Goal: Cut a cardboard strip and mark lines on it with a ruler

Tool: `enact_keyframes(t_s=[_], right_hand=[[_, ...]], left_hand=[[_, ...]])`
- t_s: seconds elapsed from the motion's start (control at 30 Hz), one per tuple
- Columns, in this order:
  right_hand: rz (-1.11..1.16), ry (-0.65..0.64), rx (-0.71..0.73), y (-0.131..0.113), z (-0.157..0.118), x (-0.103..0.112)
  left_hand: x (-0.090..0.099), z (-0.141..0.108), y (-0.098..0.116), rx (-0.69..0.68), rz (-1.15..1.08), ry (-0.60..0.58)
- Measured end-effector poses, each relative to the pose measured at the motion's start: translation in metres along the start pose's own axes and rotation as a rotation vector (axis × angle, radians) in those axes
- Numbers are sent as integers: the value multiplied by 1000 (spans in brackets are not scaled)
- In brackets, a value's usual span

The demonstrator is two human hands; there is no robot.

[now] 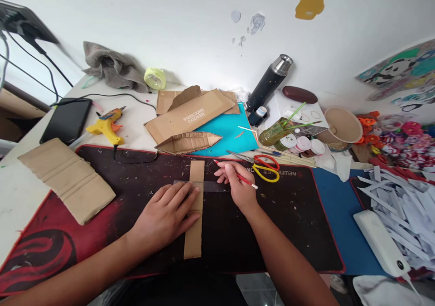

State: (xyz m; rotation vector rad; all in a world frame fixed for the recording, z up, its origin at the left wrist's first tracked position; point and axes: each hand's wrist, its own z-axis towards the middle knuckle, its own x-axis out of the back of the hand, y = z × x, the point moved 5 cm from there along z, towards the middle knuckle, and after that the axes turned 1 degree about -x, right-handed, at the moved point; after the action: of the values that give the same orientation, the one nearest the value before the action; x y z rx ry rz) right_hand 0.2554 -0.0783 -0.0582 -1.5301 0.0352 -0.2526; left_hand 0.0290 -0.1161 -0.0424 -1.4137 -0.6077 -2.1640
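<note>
My left hand point(166, 213) lies flat, fingers stretched out, pressing a clear ruler point(215, 187) down across a narrow cardboard strip point(193, 242). The strip runs lengthwise away from me on the dark desk mat point(272, 233). A red pencil point(246, 180) is gripped in my right hand point(242, 186), just right of the strip and above the ruler's right end. Its tip points up and to the left, apart from the cardboard. Scissors point(267, 167) with red and yellow handles lie just beyond my right hand. Part of the ruler is hidden under my left fingers.
A cardboard piece point(68, 179) lies at left, near a yellow hot glue gun point(107, 127). Behind the mat are a boat-shaped cardboard piece point(190, 143), a printed cardboard panel point(190, 115) and a black thermos point(270, 81). White paper strips point(401, 211) are heaped at right.
</note>
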Motion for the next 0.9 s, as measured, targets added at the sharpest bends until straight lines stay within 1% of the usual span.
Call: enact_keyframes(t_s=[0.17, 0.37, 0.6, 0.9], right_hand=[[-34, -4, 15, -1, -2, -1], [-38, -7, -6, 1, 1, 0], [-31, -5, 12, 0, 5, 3], [-33, -6, 6, 0, 2, 2]], left_hand=[[2, 2, 1, -24, 33, -2], [0, 1, 0, 7, -1, -12], [3, 3, 2, -33, 20, -2], [3, 3, 2, -26, 23, -16]])
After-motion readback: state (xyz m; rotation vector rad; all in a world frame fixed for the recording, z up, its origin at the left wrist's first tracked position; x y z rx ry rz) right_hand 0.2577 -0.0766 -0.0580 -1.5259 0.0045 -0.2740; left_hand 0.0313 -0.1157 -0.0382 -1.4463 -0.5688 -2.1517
